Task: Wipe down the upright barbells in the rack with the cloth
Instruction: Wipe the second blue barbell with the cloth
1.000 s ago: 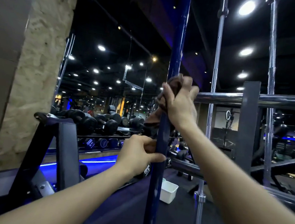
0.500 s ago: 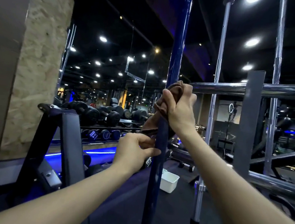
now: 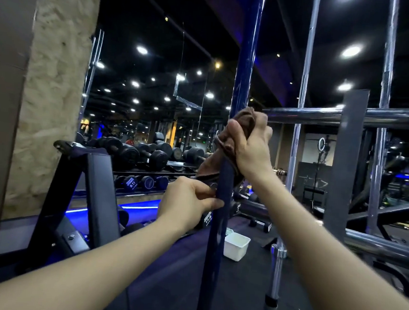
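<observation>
A blue upright bar (image 3: 245, 60) runs from floor to ceiling in the middle of the view. My right hand (image 3: 250, 148) grips a brown cloth (image 3: 225, 151) wrapped round that bar at about chest height. The cloth's loose end hangs down to the left. Just below, my left hand (image 3: 190, 202) holds the blue bar, thumb and fingers curled round it. Two chrome upright barbells stand to the right, one (image 3: 298, 128) near the middle and one (image 3: 379, 154) further right.
Grey rack posts (image 3: 344, 166) and chrome crossbars (image 3: 324, 114) frame the right side. A white tub (image 3: 236, 246) sits on the dark floor behind the blue bar. Dumbbell racks (image 3: 149, 155) line the mirrored wall; a black bench frame (image 3: 93, 190) and stone pillar (image 3: 51, 94) stand left.
The view has shifted slightly, and my right hand with the cloth sits a little lower against the crossbar. My left hand keeps its hold on the bar.
</observation>
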`<state>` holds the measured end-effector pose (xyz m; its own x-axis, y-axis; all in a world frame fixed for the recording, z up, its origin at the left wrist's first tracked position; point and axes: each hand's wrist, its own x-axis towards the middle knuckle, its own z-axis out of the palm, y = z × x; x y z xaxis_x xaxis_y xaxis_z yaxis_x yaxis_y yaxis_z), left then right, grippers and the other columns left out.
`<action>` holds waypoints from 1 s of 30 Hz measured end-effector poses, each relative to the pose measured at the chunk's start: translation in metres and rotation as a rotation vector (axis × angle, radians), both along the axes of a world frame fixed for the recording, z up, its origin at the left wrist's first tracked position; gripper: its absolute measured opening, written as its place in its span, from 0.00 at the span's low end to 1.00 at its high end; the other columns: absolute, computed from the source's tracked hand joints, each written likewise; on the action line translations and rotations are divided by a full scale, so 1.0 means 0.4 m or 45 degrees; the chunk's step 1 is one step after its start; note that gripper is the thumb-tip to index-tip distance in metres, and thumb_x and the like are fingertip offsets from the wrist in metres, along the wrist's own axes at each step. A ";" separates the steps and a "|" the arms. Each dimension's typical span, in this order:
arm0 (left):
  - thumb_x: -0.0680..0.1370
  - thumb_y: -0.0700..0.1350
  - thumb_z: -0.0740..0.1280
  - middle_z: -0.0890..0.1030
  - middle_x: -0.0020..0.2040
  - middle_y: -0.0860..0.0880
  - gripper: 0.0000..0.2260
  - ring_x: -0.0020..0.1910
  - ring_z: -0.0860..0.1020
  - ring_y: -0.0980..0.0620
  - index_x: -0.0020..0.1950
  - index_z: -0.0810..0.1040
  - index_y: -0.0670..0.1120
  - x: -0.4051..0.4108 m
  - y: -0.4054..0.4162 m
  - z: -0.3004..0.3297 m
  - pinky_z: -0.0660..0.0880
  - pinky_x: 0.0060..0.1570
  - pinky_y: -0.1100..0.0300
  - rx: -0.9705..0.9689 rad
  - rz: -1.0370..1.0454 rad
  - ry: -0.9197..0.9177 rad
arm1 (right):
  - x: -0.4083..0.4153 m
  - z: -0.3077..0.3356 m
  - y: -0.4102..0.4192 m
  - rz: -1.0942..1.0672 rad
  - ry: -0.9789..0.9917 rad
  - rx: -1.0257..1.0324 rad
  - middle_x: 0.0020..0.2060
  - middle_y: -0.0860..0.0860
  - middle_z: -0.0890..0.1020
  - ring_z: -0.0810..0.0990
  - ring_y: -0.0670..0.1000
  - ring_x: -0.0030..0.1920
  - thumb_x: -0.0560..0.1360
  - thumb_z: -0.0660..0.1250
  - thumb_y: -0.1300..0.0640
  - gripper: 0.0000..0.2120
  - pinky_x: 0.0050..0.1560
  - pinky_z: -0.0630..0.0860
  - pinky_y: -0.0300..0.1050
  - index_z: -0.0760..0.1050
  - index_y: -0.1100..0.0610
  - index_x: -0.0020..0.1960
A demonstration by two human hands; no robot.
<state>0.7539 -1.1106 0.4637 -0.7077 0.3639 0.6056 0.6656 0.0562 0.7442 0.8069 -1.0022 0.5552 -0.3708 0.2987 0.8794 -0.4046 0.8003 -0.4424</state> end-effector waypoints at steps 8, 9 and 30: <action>0.69 0.34 0.75 0.78 0.29 0.49 0.03 0.25 0.74 0.62 0.39 0.84 0.41 0.009 -0.007 0.018 0.74 0.28 0.67 -0.026 -0.104 -0.083 | 0.030 -0.141 0.014 -0.042 -0.195 0.063 0.54 0.52 0.64 0.71 0.51 0.49 0.78 0.61 0.47 0.20 0.58 0.70 0.51 0.63 0.55 0.65; 0.69 0.36 0.76 0.79 0.29 0.50 0.04 0.23 0.72 0.65 0.42 0.85 0.42 0.008 -0.008 0.020 0.70 0.27 0.70 -0.039 -0.088 -0.051 | 0.028 -0.102 0.010 -0.041 -0.179 0.057 0.54 0.52 0.63 0.71 0.51 0.50 0.78 0.61 0.46 0.20 0.59 0.69 0.50 0.62 0.55 0.65; 0.67 0.42 0.78 0.81 0.30 0.54 0.05 0.24 0.72 0.65 0.41 0.86 0.47 -0.004 0.001 0.018 0.73 0.36 0.63 -0.045 -0.043 0.003 | 0.005 0.053 -0.020 -0.003 -0.054 -0.133 0.55 0.55 0.62 0.69 0.52 0.50 0.80 0.59 0.48 0.19 0.48 0.63 0.29 0.61 0.58 0.64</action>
